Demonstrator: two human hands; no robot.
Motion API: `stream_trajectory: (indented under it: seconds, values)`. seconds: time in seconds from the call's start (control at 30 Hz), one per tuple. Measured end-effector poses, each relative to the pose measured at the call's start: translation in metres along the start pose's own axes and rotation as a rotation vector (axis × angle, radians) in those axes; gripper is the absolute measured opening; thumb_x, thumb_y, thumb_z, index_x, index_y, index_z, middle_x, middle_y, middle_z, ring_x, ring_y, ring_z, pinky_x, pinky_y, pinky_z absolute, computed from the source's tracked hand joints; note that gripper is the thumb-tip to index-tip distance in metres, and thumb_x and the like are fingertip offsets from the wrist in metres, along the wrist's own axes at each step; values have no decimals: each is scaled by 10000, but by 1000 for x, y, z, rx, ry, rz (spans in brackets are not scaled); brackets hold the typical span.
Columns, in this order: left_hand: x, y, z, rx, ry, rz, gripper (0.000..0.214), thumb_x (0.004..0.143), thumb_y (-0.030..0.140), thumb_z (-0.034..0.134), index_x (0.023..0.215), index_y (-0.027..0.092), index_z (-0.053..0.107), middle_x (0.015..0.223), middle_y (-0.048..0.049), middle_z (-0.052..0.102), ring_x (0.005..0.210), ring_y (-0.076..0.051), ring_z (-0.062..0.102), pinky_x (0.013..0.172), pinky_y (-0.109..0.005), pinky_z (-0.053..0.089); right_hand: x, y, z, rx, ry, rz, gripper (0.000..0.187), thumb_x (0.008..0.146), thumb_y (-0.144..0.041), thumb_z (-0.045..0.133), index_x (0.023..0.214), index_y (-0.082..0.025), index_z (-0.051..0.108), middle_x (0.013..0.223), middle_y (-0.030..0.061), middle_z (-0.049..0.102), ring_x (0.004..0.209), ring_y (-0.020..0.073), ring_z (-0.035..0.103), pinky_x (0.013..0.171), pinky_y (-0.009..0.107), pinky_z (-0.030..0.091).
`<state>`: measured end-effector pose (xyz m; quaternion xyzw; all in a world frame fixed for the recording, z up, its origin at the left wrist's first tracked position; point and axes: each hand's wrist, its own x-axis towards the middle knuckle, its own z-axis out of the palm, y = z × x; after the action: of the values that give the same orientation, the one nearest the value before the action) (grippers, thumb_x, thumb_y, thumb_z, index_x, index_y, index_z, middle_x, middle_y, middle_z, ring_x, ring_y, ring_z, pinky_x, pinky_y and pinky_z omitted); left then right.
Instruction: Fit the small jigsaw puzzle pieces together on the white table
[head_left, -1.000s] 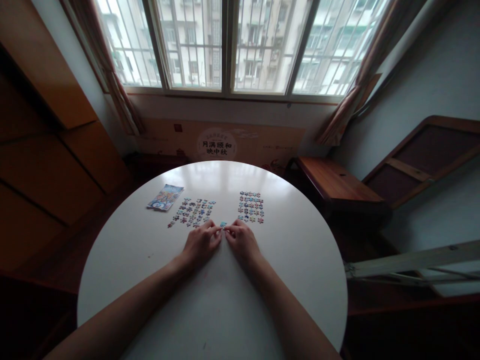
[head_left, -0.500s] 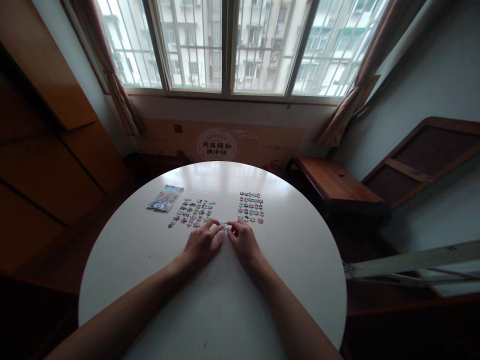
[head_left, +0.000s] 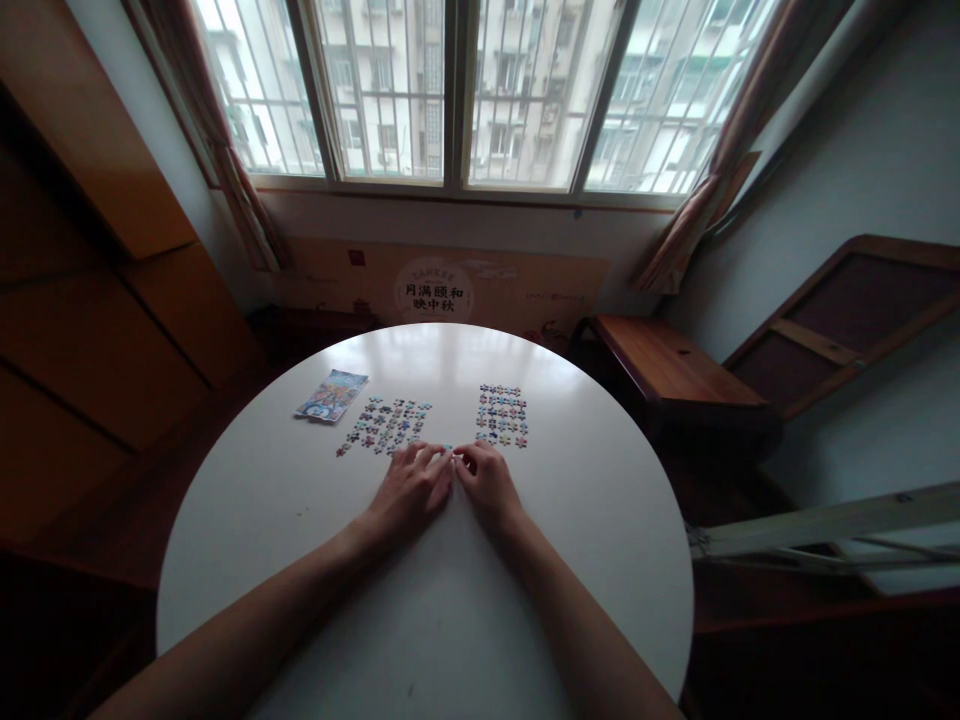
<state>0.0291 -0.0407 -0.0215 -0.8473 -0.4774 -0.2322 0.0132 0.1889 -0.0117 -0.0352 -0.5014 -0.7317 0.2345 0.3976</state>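
Observation:
Small jigsaw puzzle pieces [head_left: 448,448], bluish and mostly covered by fingers, lie between my two hands near the middle of the table. My left hand [head_left: 412,485] comes in from the left, its fingers bent and closed on a piece at the fingertips. From the other side, my right hand [head_left: 487,483] pinches at the same spot with thumb and index finger. The fingertips of both hands nearly meet. Just beyond my left hand are loose puzzle pieces in slanting rows [head_left: 390,424]. Past my right hand, more pieces form a neat block of rows [head_left: 502,414].
The round white table [head_left: 450,640] fills the middle. A colourful picture sheet or packet [head_left: 332,396] lies at its far left. Beyond the table, a wooden bench [head_left: 671,360] stands at right, cabinets [head_left: 97,300] at left, and a barred window [head_left: 457,90] behind.
My left hand has shifted slightly right and its fingers have come down flatter over the small pieces, hiding more of them. My right hand has barely moved.

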Motion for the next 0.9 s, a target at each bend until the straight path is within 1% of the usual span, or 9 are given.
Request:
stream_trajectory:
  seconds: [0.2,0.33,0.5,0.73,0.9]
  values:
    - [-1,-3,4,9,-35,16,338,902,283,467,1215,202,566,1216,-87,591,1162,-257,461,992,-442,362,0,2,2,-7,-16,7,130,827,-164,572,869,-173,695,805,24,586,682,114,562,684,226,461]
    - [-1,-2,4,19,-38,-8,363,906,288,455,1243,188,548,1257,-97,571,1188,-255,455,1007,-441,353,0,1,1,-20,-17,-4,138,823,-145,571,873,-181,694,812,19,588,685,110,561,692,224,460]
    - [-1,0,2,9,-32,-31,352,901,293,460,1223,187,555,1224,-98,581,1150,-251,479,986,-429,375,0,1,2,-28,-18,-12,137,827,-138,570,882,-170,690,834,25,584,672,106,558,689,219,463]
    - [-1,-1,2,-5,-32,-35,340,899,300,466,1205,189,564,1223,-96,578,1133,-250,493,979,-430,386,-1,-2,1,-142,-21,-52,137,821,-147,587,872,-180,710,818,38,586,793,150,551,773,250,442]
    - [-1,-2,3,-4,-21,-37,321,895,300,471,1183,195,568,1198,-99,577,1113,-251,504,964,-437,404,-1,-3,0,-152,-46,-45,153,830,-160,580,900,-186,714,812,37,588,797,152,546,784,257,433]
